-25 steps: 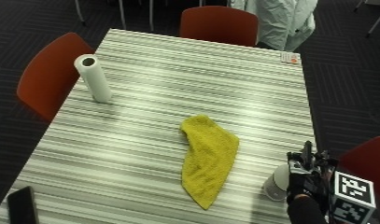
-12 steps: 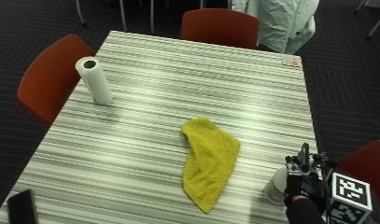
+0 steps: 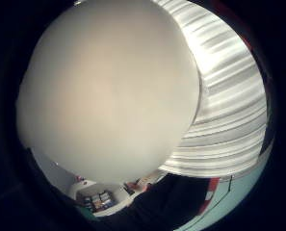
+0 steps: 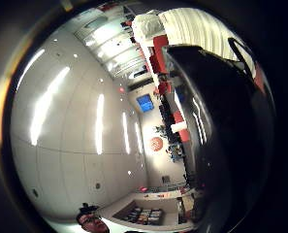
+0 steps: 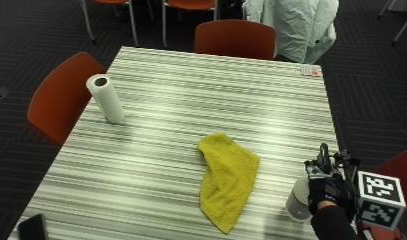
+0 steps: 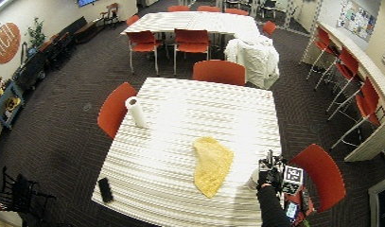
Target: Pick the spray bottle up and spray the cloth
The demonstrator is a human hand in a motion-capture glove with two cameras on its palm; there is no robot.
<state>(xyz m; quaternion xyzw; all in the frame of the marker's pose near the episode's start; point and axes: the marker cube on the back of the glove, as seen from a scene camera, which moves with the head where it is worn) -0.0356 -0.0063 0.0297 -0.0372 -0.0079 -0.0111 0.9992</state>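
A: Entry. Where is the spray bottle [image 5: 298, 200]?

B: Upright near the tabletop's [image 5: 190, 80] right edge, close to the near right corner. The gloved right hand [image 5: 325, 190] is against its right side. The little-finger palm view is almost filled by the pale body [image 3: 109, 91], so the palm is very close.

A: Fingers?

B: Cannot tell. The outside view shows only the back of the glove, and neither palm view shows a finger.

A: Cloth?

B: The yellow cloth [image 5: 226, 177] lies crumpled and elongated mid-table toward the near edge, just left of the bottle, not touching it.

A: Handling notes?

B: Judgement only: a smooth plastic body, probably light and somewhat slippery, stiff enough to resist squeezing. Best held high, round the neck under the spray head, with a finger free for the trigger. The cloth is soft and limp and should stay put when sprayed.

A: Other items?

B: A paper towel roll [image 5: 106, 98] stands near the left edge, and a dark phone [image 5: 31, 227] lies at the near left corner.
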